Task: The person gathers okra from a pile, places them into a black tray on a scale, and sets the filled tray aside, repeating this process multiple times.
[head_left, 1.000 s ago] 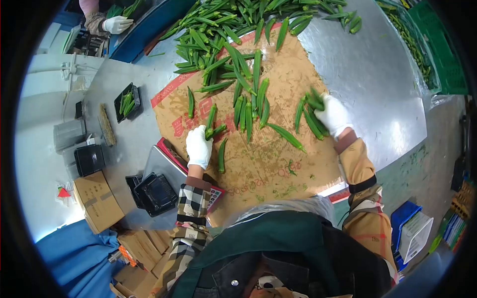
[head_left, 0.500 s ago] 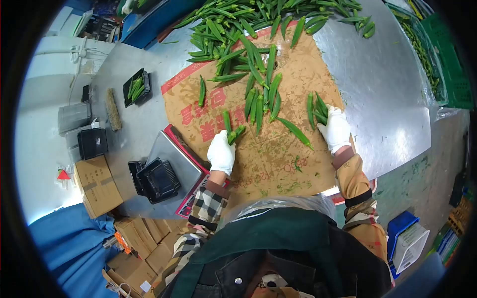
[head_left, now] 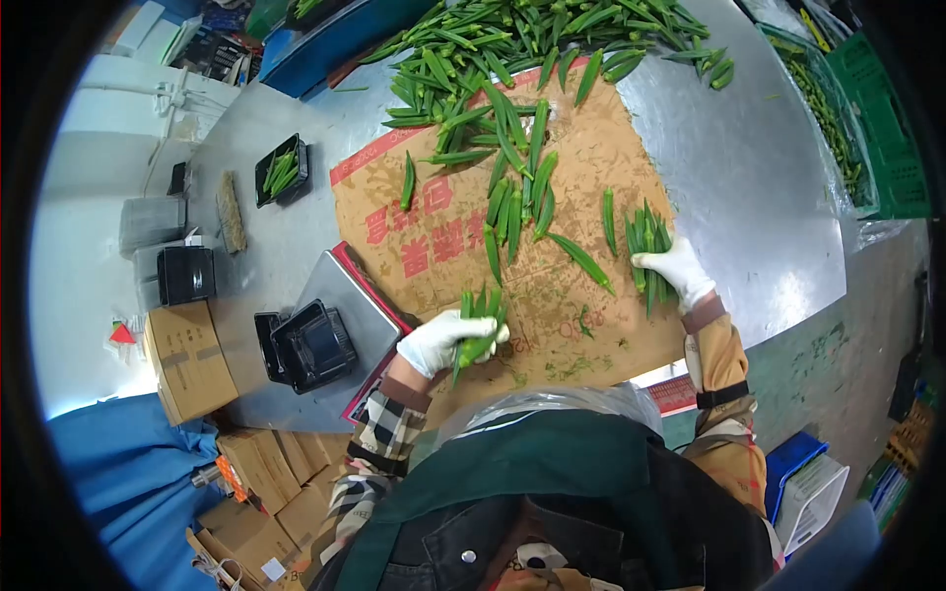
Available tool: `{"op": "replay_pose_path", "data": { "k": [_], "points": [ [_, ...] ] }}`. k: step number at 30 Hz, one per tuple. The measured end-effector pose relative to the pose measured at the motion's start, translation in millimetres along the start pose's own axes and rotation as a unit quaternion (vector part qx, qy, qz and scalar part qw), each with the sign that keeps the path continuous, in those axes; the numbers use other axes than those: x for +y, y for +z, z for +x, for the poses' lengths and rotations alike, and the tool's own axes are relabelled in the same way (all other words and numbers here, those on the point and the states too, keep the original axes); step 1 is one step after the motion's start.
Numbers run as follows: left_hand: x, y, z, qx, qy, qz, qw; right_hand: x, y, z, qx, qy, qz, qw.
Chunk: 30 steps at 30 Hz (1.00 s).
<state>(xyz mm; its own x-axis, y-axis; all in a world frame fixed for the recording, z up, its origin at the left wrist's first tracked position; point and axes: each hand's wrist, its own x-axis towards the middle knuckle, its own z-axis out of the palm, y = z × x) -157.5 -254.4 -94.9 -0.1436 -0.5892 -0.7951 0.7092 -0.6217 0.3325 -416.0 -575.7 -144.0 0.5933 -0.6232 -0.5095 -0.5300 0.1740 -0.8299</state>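
My left hand [head_left: 439, 342], in a white glove, is closed around a few green okra pods [head_left: 480, 300] above the near left part of a cardboard sheet [head_left: 552, 315]. At the sheet's right edge my gloved right hand [head_left: 680, 271] grips a small bunch of okra [head_left: 646, 236], thumb across the front. One single okra pod [head_left: 608, 222] lies just left of that bunch. Between my hands, loose okra pods [head_left: 519, 212] are spread on the cardboard. A large okra pile [head_left: 512, 49] covers its far end. My palms are hidden.
Left of the cardboard stands a scale [head_left: 345, 286] with black trays [head_left: 313, 345] on it. Farther back is a black tray [head_left: 283, 169] holding okra. A green crate [head_left: 877, 118] sits at the right beyond the metal table [head_left: 778, 266].
My left hand has drawn nearer to my body, its okra now turned upright. My right hand has gathered a fuller bunch and shifted slightly right. One pod now lies at the cluster's lower left.
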Motion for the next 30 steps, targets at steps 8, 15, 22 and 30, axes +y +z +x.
{"op": "replay_pose_path", "data": {
  "k": [8, 15, 22, 30],
  "points": [
    [12.7, 11.3, 46.6, 0.350, 0.348, 0.257, 0.831, -6.5, 33.7, -56.0, -0.253, 0.072, 0.396, 0.880],
    [34.6, 27.1, 87.4, 0.522, 0.273, 0.449, 0.672, -20.3, 79.6, -63.2, -0.248, 0.073, 0.419, 0.871],
    [1.6, 38.1, 46.1, 0.060, 0.240, 0.058, 0.967, -24.8, 106.0, -72.9, -0.220, 0.097, 0.442, 0.864],
    [-15.2, 74.5, -6.7, -0.132, 0.212, -0.190, 0.949, -23.8, 145.0, -87.8, -0.234, 0.146, 0.557, 0.783]
  ]
}}
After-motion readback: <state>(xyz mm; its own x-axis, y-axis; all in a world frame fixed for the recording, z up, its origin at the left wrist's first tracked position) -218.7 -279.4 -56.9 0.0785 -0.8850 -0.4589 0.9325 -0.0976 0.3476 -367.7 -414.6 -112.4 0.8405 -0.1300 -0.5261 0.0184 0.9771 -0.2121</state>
